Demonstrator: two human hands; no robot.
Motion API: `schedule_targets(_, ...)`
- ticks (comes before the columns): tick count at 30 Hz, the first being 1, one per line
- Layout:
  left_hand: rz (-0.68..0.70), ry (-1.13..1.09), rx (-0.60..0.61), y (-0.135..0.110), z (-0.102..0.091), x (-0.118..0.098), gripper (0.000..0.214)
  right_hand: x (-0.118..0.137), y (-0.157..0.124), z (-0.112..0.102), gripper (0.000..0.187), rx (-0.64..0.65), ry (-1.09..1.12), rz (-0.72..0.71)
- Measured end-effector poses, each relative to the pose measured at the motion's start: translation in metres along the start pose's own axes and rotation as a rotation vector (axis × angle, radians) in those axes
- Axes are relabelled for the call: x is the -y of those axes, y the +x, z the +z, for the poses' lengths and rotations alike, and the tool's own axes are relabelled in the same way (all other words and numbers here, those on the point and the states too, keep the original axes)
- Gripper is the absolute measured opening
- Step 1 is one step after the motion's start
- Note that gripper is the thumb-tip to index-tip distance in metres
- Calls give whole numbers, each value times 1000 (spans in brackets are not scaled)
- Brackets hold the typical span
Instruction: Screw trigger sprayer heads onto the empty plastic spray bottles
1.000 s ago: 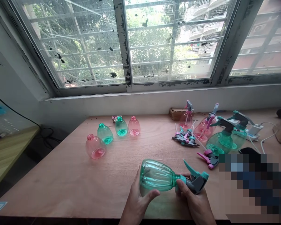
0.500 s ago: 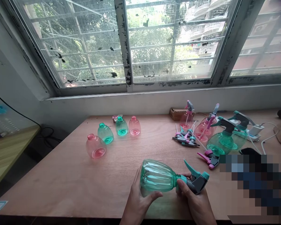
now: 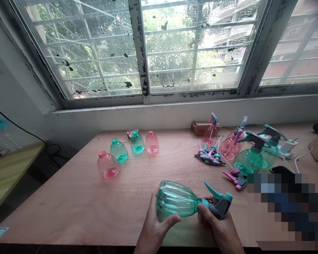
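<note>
Bottle point(image 3: 176, 199), green, lies sideways just above table point(image 3: 69, 197) near edge. Our left hand point(image 3: 156, 225) cups body; right hand point(image 3: 217, 225) wraps spray head point(image 3: 218, 204). We'd judge: steady body, twist collar squarely, avoid cross-threading.

Both hands, left hand point(image 3: 155, 229) and right hand point(image 3: 219, 231), are bare, without sleeves or rings.
</note>
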State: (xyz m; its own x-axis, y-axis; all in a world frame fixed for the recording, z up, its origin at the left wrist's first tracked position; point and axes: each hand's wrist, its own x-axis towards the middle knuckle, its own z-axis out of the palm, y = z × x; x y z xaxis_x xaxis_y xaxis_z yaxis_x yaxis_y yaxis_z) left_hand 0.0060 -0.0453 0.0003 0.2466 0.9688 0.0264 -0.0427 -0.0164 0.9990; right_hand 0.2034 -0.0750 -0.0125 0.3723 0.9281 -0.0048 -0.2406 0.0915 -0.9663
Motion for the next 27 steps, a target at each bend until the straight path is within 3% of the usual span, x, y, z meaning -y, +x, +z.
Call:
schedule_targets(5,24,144,-44,-1,1,1,93,-6,3,-5,41,4,-17,8)
schedule_targets(8,34,124,-24,-2,1,-2,97,0,-1,1,39,-37,-10,-22)
schedule_targets(14,33,94,-17,2,2,-9,75,7,-4,7,38,-44,8,-28)
schedule_targets(22,44,118,-51,2,6,-10,75,4,-2,3,38,-25,-9,-23)
schedule_targets(27,48,87,-41,2,3,-11,52,-4,3,-2,38,25,6,-16)
